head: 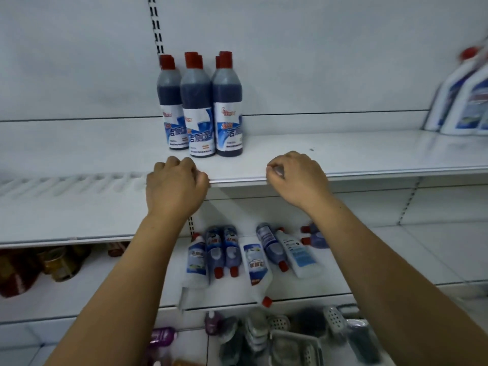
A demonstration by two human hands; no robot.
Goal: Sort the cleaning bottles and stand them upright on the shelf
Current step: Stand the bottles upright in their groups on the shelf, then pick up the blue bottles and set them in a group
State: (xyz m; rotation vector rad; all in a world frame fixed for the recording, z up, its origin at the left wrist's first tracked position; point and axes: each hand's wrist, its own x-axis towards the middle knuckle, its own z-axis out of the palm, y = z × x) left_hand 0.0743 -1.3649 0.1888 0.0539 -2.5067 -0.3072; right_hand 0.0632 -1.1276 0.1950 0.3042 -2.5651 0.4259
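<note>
Left hand and right hand sit curled into fists on the shelf edge mid-frame, holding nothing; dark bottles stand upright just behind.

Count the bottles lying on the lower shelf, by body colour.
Dark blue bottles: 5 (2 partly hidden behind the arm)
White bottles: 3
Total: 8

Upright bottles on upper shelf; lying bottles on lower shelf below.
</note>
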